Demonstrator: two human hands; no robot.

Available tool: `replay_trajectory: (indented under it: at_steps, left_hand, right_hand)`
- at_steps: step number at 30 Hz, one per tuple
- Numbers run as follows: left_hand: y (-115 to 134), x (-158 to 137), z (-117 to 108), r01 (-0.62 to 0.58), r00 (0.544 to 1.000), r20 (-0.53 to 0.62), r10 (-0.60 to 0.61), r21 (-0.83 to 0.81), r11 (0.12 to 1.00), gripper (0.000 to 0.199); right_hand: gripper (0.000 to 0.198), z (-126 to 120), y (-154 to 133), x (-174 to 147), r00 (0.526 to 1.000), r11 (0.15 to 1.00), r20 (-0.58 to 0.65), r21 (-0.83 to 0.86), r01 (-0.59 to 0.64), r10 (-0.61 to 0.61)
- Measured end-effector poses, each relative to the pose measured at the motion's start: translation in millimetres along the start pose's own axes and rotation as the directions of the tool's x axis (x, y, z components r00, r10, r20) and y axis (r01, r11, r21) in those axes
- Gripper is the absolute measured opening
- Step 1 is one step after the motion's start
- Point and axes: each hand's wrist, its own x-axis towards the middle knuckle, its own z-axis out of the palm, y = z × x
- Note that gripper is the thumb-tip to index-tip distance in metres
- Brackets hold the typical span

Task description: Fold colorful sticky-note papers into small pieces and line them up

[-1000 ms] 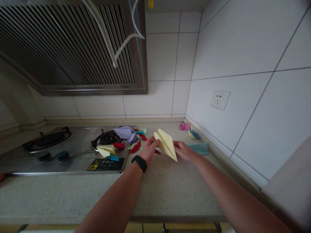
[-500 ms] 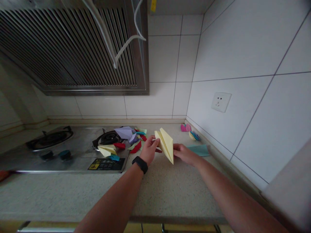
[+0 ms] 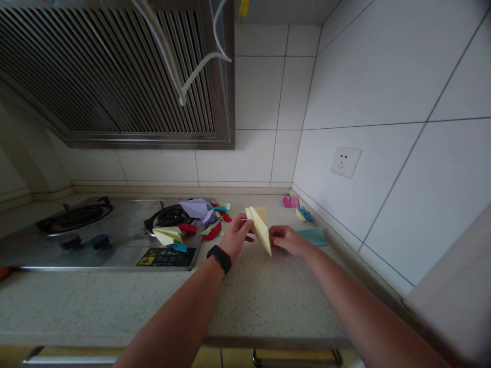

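Observation:
A pale yellow paper airplane (image 3: 260, 231) is held above the counter, its pointed end tilted down toward me. My left hand (image 3: 237, 235), with a black watch at the wrist, pinches its left side between thumb and fingers. At its right edge, the bent fingers of my right hand (image 3: 284, 238) are closed against the paper; their tips are partly hidden. A flat teal sheet of paper (image 3: 312, 235) lies just beyond my right hand. Left of my left hand is a pile of folded paper, including a lavender paper airplane (image 3: 195, 208) and another yellow paper airplane (image 3: 168, 235).
The gas stove (image 3: 126, 225) is on the left, with folded papers lying over its right part. Small pink folded papers (image 3: 290, 201) and a multicoloured folded paper (image 3: 304, 214) sit by the right wall. A range hood (image 3: 153, 140) with a hanging white cable (image 3: 181, 97) is overhead.
The yellow paper airplane has turned a little, and its right wing now slants back and looks narrower. My right hand has shifted slightly left with it; my left hand keeps its hold.

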Motion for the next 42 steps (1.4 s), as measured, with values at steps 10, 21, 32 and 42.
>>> replay_trajectory:
  at_steps: [10, 21, 32, 42]
  left_hand:
    - [21, -5, -5, -0.056, 0.998, 0.003, 0.056, -0.013, 0.998, 0.034]
    - [18, -4, -18, -0.439, 0.895, 0.260, 0.363, 0.657, 0.612, 0.027]
    - [13, -3, -25, -0.282, 0.958, 0.156, 0.239, 0.654, 0.702, 0.014]
    - [9, -3, -25, -0.273, 0.962, 0.171, 0.213, 0.638, 0.720, 0.012]
  right_hand:
    - [0.011, -14, -2, -3, 0.941, 0.853, -0.182, -0.495, 0.164, -0.287]
    - [0.009, -7, -10, -6, 0.897, 0.709, -0.085, -0.646, 0.282, -0.434]
    - [0.018, -11, -7, -8, 0.924, 0.751, -0.114, -0.623, 0.219, -0.364]
    - [0.026, -17, -8, -9, 0.977, 0.763, -0.082, -0.639, 0.100, -0.197]
